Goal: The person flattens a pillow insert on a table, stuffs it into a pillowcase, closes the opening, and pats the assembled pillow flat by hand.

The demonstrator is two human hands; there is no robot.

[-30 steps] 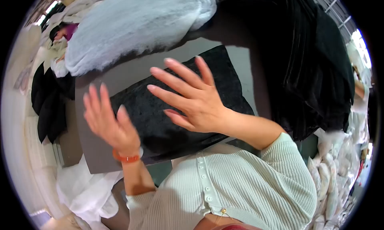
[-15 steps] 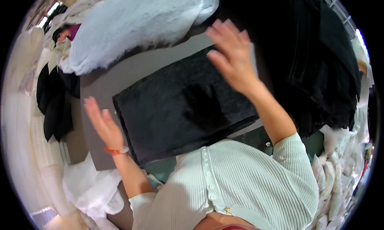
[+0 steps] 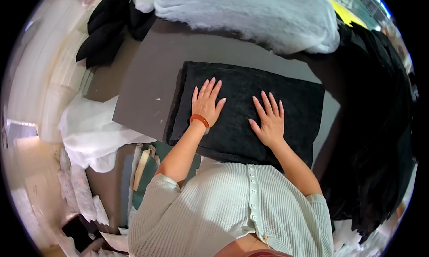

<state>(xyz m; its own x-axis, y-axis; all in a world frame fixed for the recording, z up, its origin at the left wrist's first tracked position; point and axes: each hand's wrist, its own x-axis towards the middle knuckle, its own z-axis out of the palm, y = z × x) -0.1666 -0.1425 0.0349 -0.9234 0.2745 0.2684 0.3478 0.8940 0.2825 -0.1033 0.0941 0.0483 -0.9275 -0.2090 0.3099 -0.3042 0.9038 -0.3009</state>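
Observation:
A black rectangular cushion-like fabric piece [image 3: 237,118] lies on the grey table [image 3: 147,74], close to my body. My left hand [image 3: 208,103] rests palm down on its left part, fingers spread, with an orange bracelet [image 3: 199,119] at the wrist. On its right part lies my right hand [image 3: 269,121], also flat with fingers apart. Neither hand grips anything.
Fluffy white batting [image 3: 254,18] lies along the table's far side. A large heap of black fabric [image 3: 371,136] is at the right. White cloth [image 3: 94,132] hangs by the table's left corner, and black pieces [image 3: 105,31] lie at the upper left.
Both hands have come down from the air onto the black piece. The view has turned, so the batting and the black piece now appear farther right.

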